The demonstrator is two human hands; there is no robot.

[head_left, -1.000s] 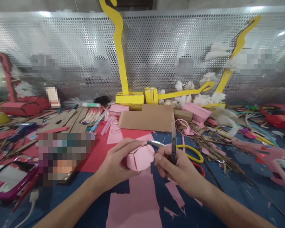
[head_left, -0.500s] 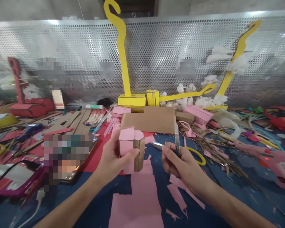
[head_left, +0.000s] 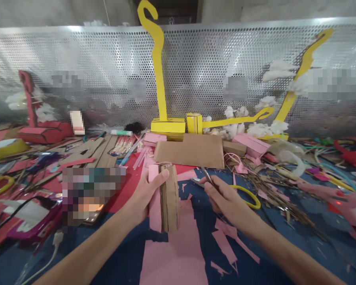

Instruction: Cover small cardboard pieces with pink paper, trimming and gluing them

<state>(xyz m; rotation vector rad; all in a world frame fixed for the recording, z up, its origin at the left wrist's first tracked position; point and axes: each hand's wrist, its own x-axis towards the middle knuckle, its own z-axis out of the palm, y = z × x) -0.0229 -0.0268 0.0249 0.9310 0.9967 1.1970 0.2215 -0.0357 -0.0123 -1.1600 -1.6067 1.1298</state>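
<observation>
My left hand (head_left: 144, 194) is closed around a small cardboard box (head_left: 169, 198), partly covered in pink paper. The box stands upright, its bare brown side turned toward me and my thumb pressed near its top. To the right, my right hand (head_left: 224, 196) is closed on a thin metal blade (head_left: 207, 174) that points up and to the left; its handle is hidden in the fingers. Behind that hand lie scissors with a yellow handle (head_left: 250, 198). Below the box, a cut sheet of pink paper (head_left: 173, 259) lies on the blue table, with pink scraps (head_left: 225, 245) beside it.
A brown cardboard sheet (head_left: 192, 152) and yellow paper hook shapes (head_left: 158, 79) stand in front of a perforated metal panel (head_left: 195, 55). At left are a phone (head_left: 91, 217) and a purple device with cables (head_left: 32, 223). A pink glue gun (head_left: 341, 202) and twigs (head_left: 273, 194) lie right.
My left hand has turned the box, so its brown cardboard side now faces me instead of the pink top. The blade in my right hand has tipped from upright to leaning left.
</observation>
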